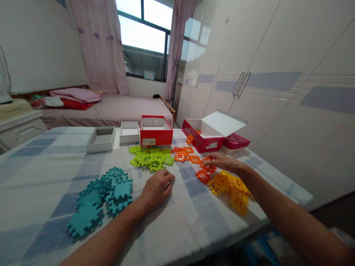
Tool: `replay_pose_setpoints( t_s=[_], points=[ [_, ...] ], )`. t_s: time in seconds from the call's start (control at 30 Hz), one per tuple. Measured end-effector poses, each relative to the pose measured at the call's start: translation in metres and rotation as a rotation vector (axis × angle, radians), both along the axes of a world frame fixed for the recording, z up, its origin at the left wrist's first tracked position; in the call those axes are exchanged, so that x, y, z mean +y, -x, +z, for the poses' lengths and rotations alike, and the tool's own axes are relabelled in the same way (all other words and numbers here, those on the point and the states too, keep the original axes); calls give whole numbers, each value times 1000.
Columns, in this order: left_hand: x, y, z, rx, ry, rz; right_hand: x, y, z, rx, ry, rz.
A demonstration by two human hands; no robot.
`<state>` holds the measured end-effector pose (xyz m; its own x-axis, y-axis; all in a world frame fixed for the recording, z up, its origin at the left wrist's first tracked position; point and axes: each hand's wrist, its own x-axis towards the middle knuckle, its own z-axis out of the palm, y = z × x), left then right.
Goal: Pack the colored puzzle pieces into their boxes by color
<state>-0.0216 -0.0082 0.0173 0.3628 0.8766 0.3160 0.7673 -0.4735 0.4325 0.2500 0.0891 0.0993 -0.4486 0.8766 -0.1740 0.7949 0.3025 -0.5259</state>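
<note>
My left hand (158,186) rests on the tablecloth with its fingers curled in and nothing visible in them. It lies between a pile of teal gear-edged plastic pieces (122,189) and a heap of lime green ones (151,158). My right hand (226,162) reaches over red-orange gear-edged pieces (203,176), fingers stretched out and fingertips at the topmost piece; the thumb is hidden. Just below its wrist lie yellow gear-edged pieces (238,199). More orange pieces (183,153) spread leftward toward the green heap.
Along the table's far side stand a grey-white tray (101,148), a white box (129,137), a red box (156,136) and a crimson box (203,144) with its white lid raised. A smaller crimson box (235,142) sits beside it. Beyond are a bed (124,107) and a wardrobe (266,55).
</note>
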Motion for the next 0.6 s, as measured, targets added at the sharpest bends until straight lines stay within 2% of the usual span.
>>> replay_pose_setpoints(
  t_s=[0.07, 0.17, 0.27, 0.37, 0.47, 0.6],
  points=[
    [0, 0, 1, 2, 3, 1, -9, 4, 0, -160, -39, 30],
    [-1, 0, 2, 6, 9, 2, -18, 15, -10, -366, -102, 12],
    [-1, 0, 2, 8, 11, 3, -20, 23, -20, -410, -136, -12],
    [-1, 0, 1, 5, 12, 7, -19, 26, -23, -306, -166, 33],
    [0, 0, 1, 0, 10, 9, -20, 23, -24, -105, -190, 45],
    [-1, -1, 1, -13, 4, 11, -5, 15, -19, 231, -205, -50]
  ],
)
